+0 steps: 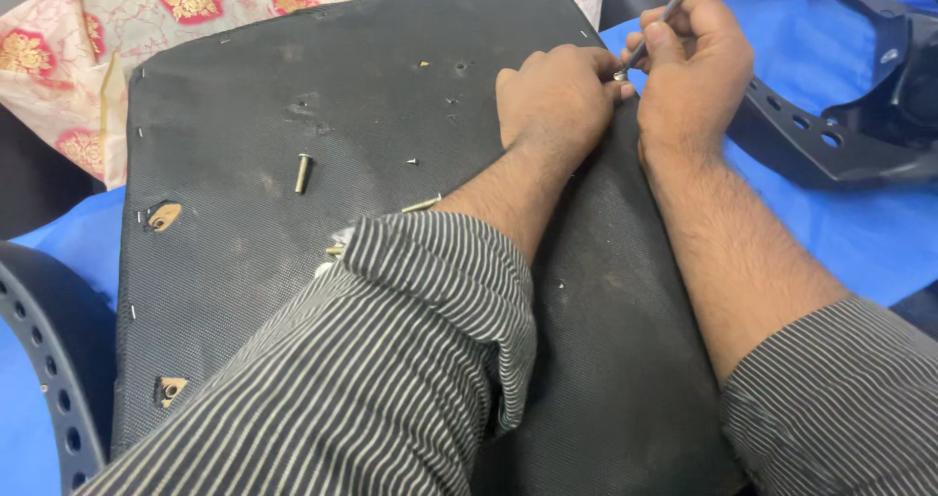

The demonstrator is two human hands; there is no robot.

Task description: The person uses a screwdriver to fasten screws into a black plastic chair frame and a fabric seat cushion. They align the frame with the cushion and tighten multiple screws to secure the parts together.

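Both hands (625, 86) on black seat panel (322, 144)

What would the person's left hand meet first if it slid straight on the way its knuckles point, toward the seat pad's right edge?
The left hand would meet the right hand almost at once; they look to be touching already at the pad's edge, around a small metal fastener, though depth is unclear.

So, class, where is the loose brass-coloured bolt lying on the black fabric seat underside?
In the head view the brass-coloured bolt lies left of centre on the black fabric panel, left of the left hand.
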